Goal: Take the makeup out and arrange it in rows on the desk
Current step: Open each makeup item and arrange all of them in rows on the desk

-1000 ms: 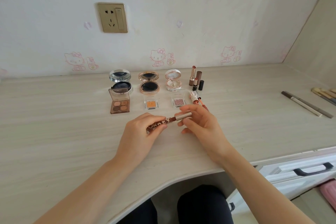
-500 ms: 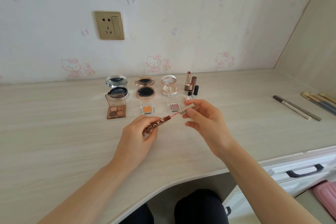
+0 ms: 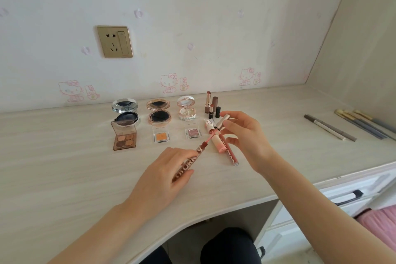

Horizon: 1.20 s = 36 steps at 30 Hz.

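Observation:
My left hand (image 3: 162,180) grips a brown lip gloss tube (image 3: 190,162) with white lettering, tilted up to the right. My right hand (image 3: 244,135) pinches its metallic cap (image 3: 222,121), and the pink wand (image 3: 211,134) shows between cap and tube. Behind, three open round compacts (image 3: 159,112) form a back row, with an eyeshadow quad (image 3: 124,138), an orange pan (image 3: 161,136) and a pink glitter pan (image 3: 192,133) in front. Open lipsticks (image 3: 211,105) stand to the right. Two more lip tubes (image 3: 222,146) lie on the desk under my right hand.
The pale wood desk (image 3: 64,156) meets a wall with a gold socket (image 3: 114,42). Pencils (image 3: 330,127) and brushes (image 3: 362,122) lie at the far right. A white drawer with a dark handle (image 3: 349,197) sits below the desk's right edge.
My right hand has pulled the cap and wand up and away to the right, out of the tube. The two lip tubes beneath it have come into view.

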{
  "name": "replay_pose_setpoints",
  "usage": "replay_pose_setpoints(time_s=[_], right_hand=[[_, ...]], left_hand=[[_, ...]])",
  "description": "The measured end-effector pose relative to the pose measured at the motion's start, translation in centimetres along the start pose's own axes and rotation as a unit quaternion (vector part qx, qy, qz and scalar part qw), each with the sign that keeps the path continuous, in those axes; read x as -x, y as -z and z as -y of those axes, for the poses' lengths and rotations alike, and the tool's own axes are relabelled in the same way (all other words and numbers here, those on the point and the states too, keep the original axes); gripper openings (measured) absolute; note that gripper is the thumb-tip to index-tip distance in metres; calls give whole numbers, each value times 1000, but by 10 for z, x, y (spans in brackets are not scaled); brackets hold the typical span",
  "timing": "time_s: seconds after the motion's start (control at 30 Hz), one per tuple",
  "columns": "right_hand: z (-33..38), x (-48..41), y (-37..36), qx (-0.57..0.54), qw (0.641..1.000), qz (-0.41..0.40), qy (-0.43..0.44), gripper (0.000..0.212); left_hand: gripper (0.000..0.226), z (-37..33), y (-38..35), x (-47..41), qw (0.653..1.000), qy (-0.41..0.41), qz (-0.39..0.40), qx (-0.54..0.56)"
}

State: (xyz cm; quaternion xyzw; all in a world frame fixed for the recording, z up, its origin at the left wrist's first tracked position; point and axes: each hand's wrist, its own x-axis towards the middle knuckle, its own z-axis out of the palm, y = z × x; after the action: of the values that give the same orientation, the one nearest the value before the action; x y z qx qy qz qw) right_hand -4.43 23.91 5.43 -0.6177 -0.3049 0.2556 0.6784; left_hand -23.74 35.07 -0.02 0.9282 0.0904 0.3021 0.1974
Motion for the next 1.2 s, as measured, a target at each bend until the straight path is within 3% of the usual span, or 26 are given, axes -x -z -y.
replay_pose_setpoints(time_s=[0.37,0.6,0.8,1.07,1.2], right_hand=[[13,-20,48,80,996,-10,-29,21],[19,-35,74,109,993,-29,-31,20],[14,-57,85,138,989,-36,-32,19],[-3,-95,73,203,978,-26,-27,18],[-14,-105,63,242,970,-4,-18,15]], left_hand=[[42,-38,-41,-31,993,-73,92,-16],[66,-52,-72,-57,987,-91,127,-29],[64,-54,-84,-77,985,-98,126,-65],[61,-44,-92,-86,982,-110,51,-147],[67,-39,-92,-86,983,-82,66,-149]])
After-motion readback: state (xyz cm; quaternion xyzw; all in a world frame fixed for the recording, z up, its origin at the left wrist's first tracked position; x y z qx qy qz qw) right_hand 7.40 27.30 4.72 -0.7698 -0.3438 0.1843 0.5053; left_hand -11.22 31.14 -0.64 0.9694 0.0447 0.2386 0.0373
